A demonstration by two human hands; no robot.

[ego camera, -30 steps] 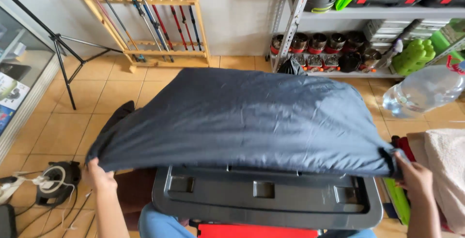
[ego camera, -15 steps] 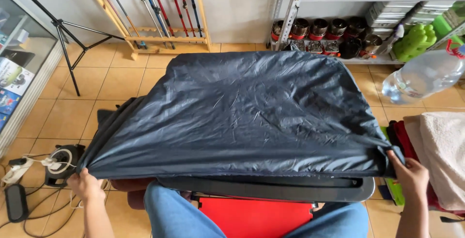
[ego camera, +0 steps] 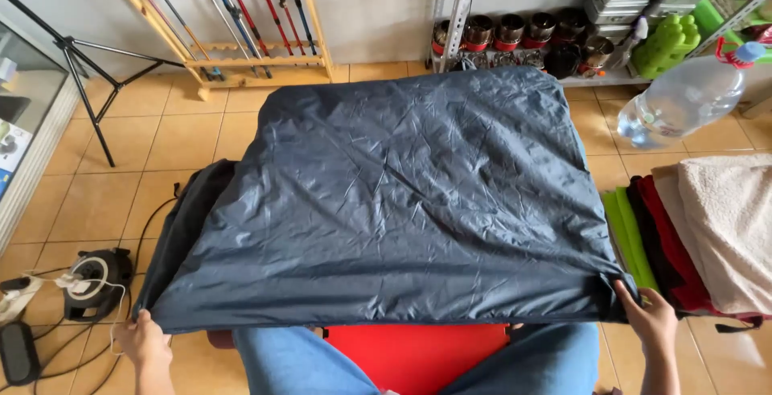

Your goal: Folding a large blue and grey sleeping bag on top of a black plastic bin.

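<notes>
The tan tiled floor (ego camera: 121, 194) carries most of it — a black cable reel (ego camera: 95, 282) near left, a tripod (ego camera: 84, 81) far left, a wooden pole rack (ego camera: 241, 41) far, a clear water bottle (ego camera: 683, 97) far right — and folded towels (ego camera: 700, 234) stacked at right.

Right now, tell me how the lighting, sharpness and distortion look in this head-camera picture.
Head view: soft, even daylight, no hard shadows; a faint sheen shows on the wrinkled dark blue nylon sheet; a glare patch on the clear water jug; wide-angle bending tilts the trekking pole rack and shelf post; left hand and right hand, each pinching a sheet corner, look sharp.
</notes>
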